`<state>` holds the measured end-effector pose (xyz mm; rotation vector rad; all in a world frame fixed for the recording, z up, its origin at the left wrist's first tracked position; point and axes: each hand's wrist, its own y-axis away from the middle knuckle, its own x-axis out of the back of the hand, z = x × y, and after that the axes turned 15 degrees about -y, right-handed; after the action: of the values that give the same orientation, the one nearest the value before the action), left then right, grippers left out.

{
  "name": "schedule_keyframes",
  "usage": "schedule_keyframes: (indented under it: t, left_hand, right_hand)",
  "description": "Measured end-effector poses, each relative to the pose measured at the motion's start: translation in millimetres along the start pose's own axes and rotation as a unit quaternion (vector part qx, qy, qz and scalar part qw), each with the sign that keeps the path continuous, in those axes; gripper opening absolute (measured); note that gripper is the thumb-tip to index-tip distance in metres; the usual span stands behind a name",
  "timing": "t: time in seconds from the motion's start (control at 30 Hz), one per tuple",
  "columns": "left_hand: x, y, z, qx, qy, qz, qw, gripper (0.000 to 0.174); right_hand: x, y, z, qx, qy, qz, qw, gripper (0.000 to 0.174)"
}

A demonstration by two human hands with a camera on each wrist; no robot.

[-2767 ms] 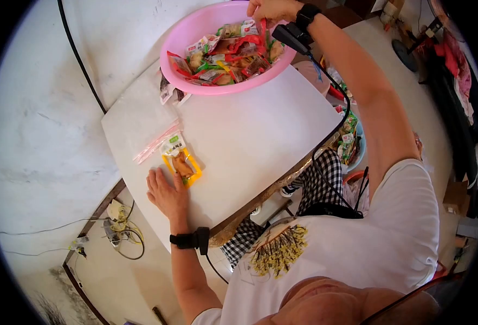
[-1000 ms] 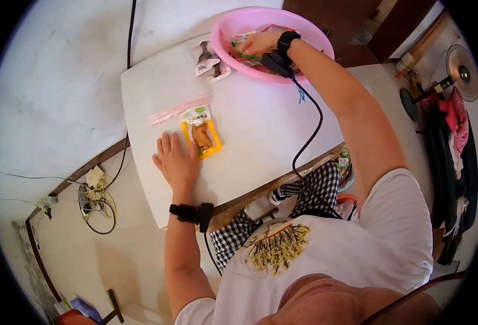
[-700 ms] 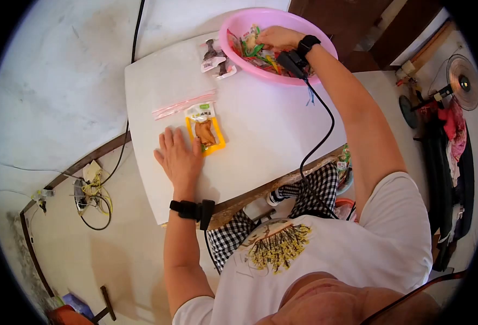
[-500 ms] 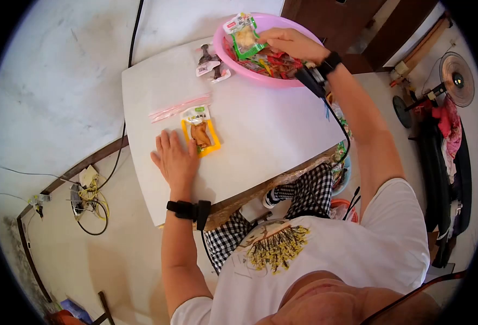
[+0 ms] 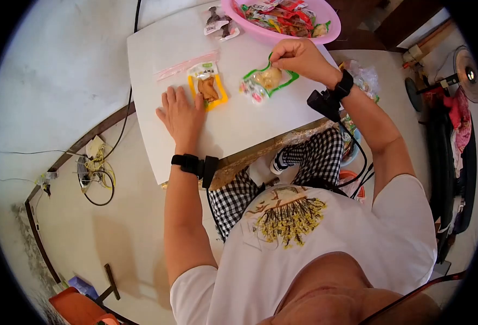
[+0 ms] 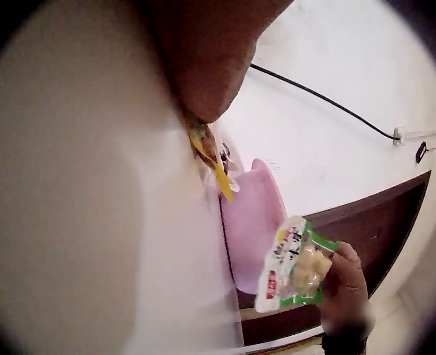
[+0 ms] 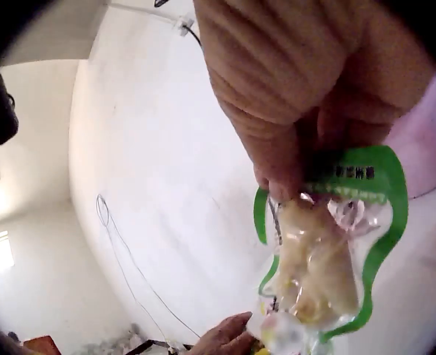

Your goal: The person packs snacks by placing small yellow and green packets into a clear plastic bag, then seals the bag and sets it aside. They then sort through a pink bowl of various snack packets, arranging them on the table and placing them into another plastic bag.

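My right hand (image 5: 307, 60) pinches one end of a green-edged snack packet (image 5: 267, 79) between thumb and fingers, over the white table. Pale food shows through the packet's clear window (image 7: 318, 266) in the right wrist view; its printed end hangs down and away from the fingers. My left hand (image 5: 183, 116) lies on the table with fingers spread, its thumb on the edge of a yellow-edged packet (image 5: 208, 89) of brown food. Just beyond that packet lies a clear zip bag (image 5: 187, 65) with a pink seal strip. In the left wrist view, the left hand mostly hides the yellow-edged packet.
A pink basin (image 5: 263, 36) full of red and green snack packets stands at the table's far side. To its left lie clear packets with dark food (image 5: 220, 24). A black cable runs down from the right wrist. A blue tub (image 5: 351, 151) stands below the table's right side.
My right hand has risen out of the basin with the green-edged packet and brought it nearer over the table. My left hand stays beside the yellow-edged packet.
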<state>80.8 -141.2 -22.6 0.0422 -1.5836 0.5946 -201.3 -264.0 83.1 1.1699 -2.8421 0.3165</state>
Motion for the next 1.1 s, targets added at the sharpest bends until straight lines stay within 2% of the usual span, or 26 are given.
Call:
schedule_keyframes:
  t: [0.07, 0.1, 0.2, 0.3, 0.4, 0.43, 0.53, 0.63, 0.73, 0.77, 0.83, 0.87, 0.93, 0.97, 1.03, 1.1]
  left_hand:
    - [2.3, -1.1, -0.2, 0.005, 0.001, -0.017, 1.000, 0.053]
    - [7.6, -1.8, 0.3, 0.008, 0.003, -0.043, 0.999, 0.055]
    - [24.3, -4.5, 2.6, 0.010, 0.011, -0.096, 0.995, 0.058]
    - [20.4, -3.8, 3.2, 0.011, 0.003, -0.098, 0.995, 0.058]
    - [18.2, -3.9, 3.0, 0.013, 0.006, -0.087, 0.996, 0.054]
    - [19.4, -4.0, 3.4, 0.013, 0.010, -0.085, 0.996, 0.053]
    - [23.8, -6.6, 3.4, 0.012, 0.016, -0.099, 0.995, 0.048]
    - [17.5, -4.3, 3.1, 0.008, 0.012, -0.068, 0.998, 0.046]
    - [7.0, -1.6, 3.4, 0.011, 0.005, -0.015, 1.000, 0.045]
    - [3.7, -2.2, 3.4, 0.010, 0.004, 0.005, 1.000, 0.043]
    - [-3.0, -3.1, 3.0, 0.008, 0.003, 0.042, 0.999, 0.038]
    - [2.9, -4.2, 3.2, 0.010, 0.015, 0.012, 1.000, 0.039]
    - [16.5, -5.0, 3.6, 0.012, 0.040, -0.049, 0.998, 0.040]
    - [12.2, -3.7, 3.4, 0.017, 0.044, -0.037, 0.998, 0.040]
    - [0.3, -2.4, 2.4, 0.026, 0.056, -0.011, 0.998, 0.040]
    - [3.5, -1.7, 2.2, 0.019, 0.056, -0.019, 0.998, 0.041]
  right_hand:
    - [-14.2, 3.6, 0.8, 0.078, 0.066, 0.025, 0.994, 0.012]
    - [-19.2, 3.6, -3.3, 0.172, 0.236, -0.015, 0.956, 0.015]
    - [-48.4, 14.1, 11.0, 0.283, 0.412, -0.073, 0.863, 0.010]
    - [-75.7, 33.2, 22.6, 0.156, 0.354, -0.209, 0.898, 0.014]
    - [-82.3, 31.3, 9.2, 0.140, 0.262, -0.255, 0.920, 0.016]
    - [-83.5, 22.6, 9.4, 0.118, 0.276, -0.247, 0.921, 0.021]
    - [-91.2, -12.8, 19.8, 0.084, 0.314, -0.138, 0.936, 0.036]
    - [-104.2, -52.9, 36.6, -0.113, 0.286, -0.045, 0.951, 0.052]
    - [-107.6, -79.5, 66.2, -0.100, 0.296, -0.008, 0.950, 0.061]
    - [-112.0, -81.0, 66.1, -0.049, 0.305, 0.003, 0.951, 0.054]
    - [-109.9, -83.2, 64.3, -0.181, 0.150, -0.014, 0.972, 0.049]
    - [-111.3, -82.4, 57.5, -0.245, 0.070, -0.023, 0.967, 0.047]
    - [-110.5, -80.7, 69.4, -0.185, 0.054, -0.023, 0.981, 0.039]
    - [-108.9, -76.9, 66.1, -0.156, 0.047, -0.019, 0.986, 0.036]
    - [-98.0, -67.5, 56.5, -0.154, 0.030, -0.029, 0.987, 0.031]
    - [-85.6, -53.3, 17.4, -0.142, 0.050, -0.050, 0.987, 0.026]
